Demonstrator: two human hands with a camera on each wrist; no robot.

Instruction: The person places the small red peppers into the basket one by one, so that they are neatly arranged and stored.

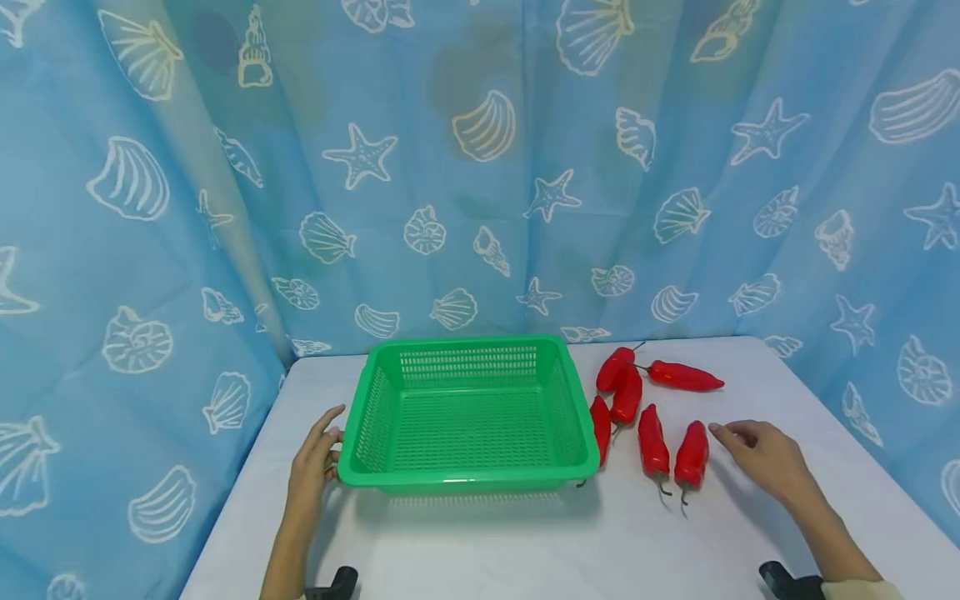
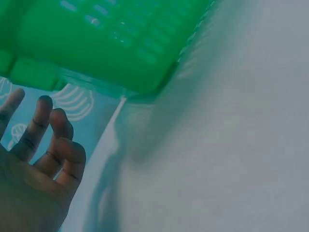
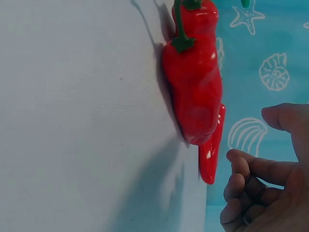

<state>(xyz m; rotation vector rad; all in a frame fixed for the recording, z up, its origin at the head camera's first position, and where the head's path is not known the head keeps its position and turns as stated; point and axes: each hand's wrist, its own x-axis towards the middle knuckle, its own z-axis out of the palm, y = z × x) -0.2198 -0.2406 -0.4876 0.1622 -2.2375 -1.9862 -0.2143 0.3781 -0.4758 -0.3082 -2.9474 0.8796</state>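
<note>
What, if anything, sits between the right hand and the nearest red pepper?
Nothing visible. The right hand hovers just right of the nearest pepper, with only bare table in the gap. The other peppers lie beyond it, toward the basket, which the left hand touches.

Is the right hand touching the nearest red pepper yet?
Apart. The head view shows bare white table between the right hand and the nearest red pepper; the right wrist view also shows a gap.
</note>
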